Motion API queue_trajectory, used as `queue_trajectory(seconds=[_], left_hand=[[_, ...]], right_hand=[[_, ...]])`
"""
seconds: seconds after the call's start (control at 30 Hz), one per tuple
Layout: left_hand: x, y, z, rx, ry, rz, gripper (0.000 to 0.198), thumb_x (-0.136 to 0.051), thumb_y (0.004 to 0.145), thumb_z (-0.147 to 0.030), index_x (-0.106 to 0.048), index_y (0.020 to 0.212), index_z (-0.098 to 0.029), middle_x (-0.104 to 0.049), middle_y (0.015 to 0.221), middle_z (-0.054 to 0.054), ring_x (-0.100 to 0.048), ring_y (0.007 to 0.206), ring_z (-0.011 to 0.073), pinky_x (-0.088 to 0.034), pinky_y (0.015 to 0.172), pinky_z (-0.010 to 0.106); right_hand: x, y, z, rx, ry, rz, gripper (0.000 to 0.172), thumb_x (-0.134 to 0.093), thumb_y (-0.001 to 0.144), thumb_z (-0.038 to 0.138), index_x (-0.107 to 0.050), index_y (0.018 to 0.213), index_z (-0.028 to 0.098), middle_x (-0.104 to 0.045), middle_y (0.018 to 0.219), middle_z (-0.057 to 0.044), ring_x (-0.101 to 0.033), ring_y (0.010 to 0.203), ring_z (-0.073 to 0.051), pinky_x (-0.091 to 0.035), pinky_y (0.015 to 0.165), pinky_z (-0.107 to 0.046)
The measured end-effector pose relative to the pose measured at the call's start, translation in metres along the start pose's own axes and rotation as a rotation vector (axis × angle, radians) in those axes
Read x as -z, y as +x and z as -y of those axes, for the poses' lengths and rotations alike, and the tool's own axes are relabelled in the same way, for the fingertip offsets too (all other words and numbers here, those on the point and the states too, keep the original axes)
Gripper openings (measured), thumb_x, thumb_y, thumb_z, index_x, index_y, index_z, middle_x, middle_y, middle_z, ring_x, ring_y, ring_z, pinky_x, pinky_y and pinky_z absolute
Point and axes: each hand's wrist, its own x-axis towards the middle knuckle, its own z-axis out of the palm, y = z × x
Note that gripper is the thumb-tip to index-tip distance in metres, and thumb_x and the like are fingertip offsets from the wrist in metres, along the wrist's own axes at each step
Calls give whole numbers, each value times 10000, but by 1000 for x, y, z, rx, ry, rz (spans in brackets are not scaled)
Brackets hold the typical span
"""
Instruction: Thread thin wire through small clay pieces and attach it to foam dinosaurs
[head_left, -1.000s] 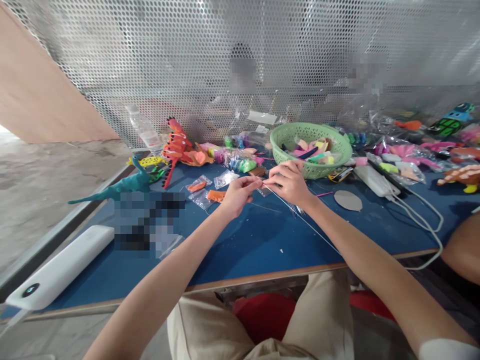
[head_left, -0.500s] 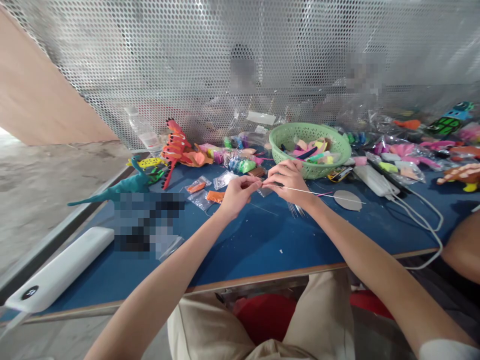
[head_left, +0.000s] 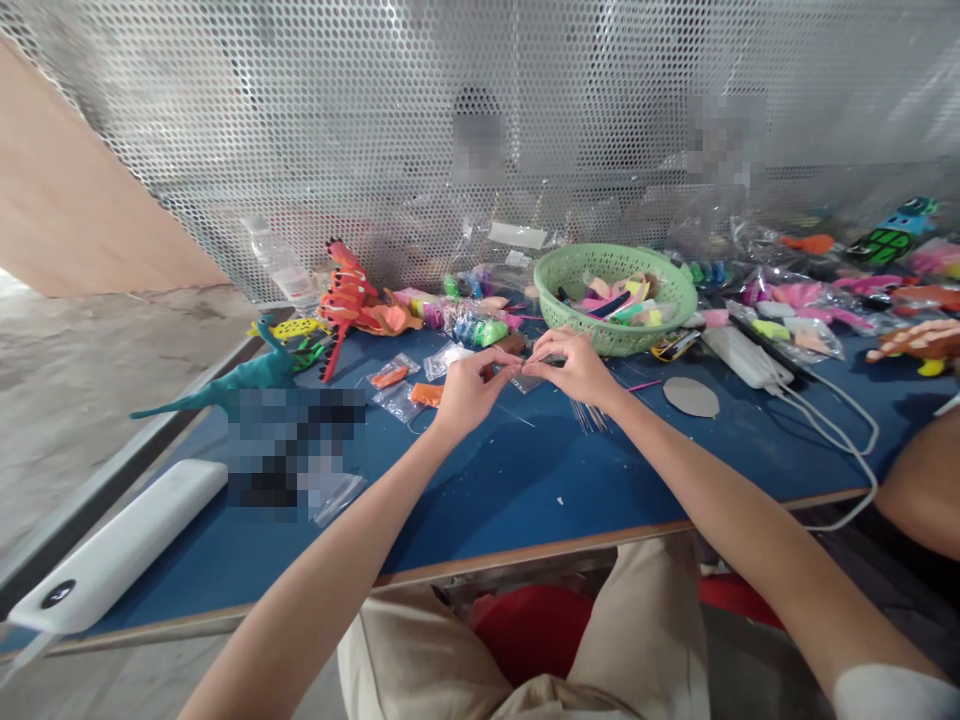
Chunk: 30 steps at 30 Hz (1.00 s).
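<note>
Head view: we bring both hands together just in front of the basket (head_left: 551, 300), a little to its left. Our left hand (head_left: 472, 385) and right hand (head_left: 579, 370) each pinch thumb to finger, side by side, on what looks like a thin wire (head_left: 546, 354); its far end is lost to us among the fingers. We judge the step to be fine bending or twisting, and the next move to call for firm pinches and small turns, since so thin a strand could slip.

Nearer us than the basket, thin rods (head_left: 591, 416) lie on the blue table (head_left: 480, 510), and a grey disc (head_left: 691, 396) lies to their right. Left of the basket we see an orange packet (head_left: 390, 377), a red figure (head_left: 346, 290), a bottle (head_left: 281, 268), a teal dinosaur (head_left: 236, 383) and, nearest us, a power bank (head_left: 127, 540). Right of the basket are bagged pieces (head_left: 799, 296) and a white box (head_left: 742, 358). Behind the basket stands a perforated screen (head_left: 360, 120); left of the basket, past the table, we see bare floor (head_left: 142, 340).
</note>
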Motion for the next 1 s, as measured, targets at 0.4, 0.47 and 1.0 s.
queue_trajectory(seconds=[0.4, 0.47, 1.0], left_hand=[[2, 1, 2, -45, 69, 48, 158, -670, 879, -324, -788, 920, -226, -768, 908, 34, -525, 636, 129, -396, 641, 245], [3, 1, 0, -44, 66, 46, 146, -688, 867, -325, -794, 905, -231, -764, 868, 32, -517, 625, 132, -395, 636, 250], [15, 2, -7, -34, -130, 265, 170, -743, 839, -344, -779, 910, -193, -753, 906, 84, -642, 763, 151, -478, 696, 256]], right_hand=[[2, 0, 4, -187, 249, 170, 280, -636, 921, 427, -724, 849, 170, -715, 807, -45, -636, 756, -181, -455, 715, -312], [1, 0, 3, -259, 324, 192, 315, -658, 895, 467, -727, 829, 167, -710, 759, -42, -632, 707, -173, -450, 688, -303], [17, 1, -2, -248, 587, 401, 282, -757, 825, 471, -789, 815, 191, -737, 736, -36, -649, 707, -164, -471, 687, -305]])
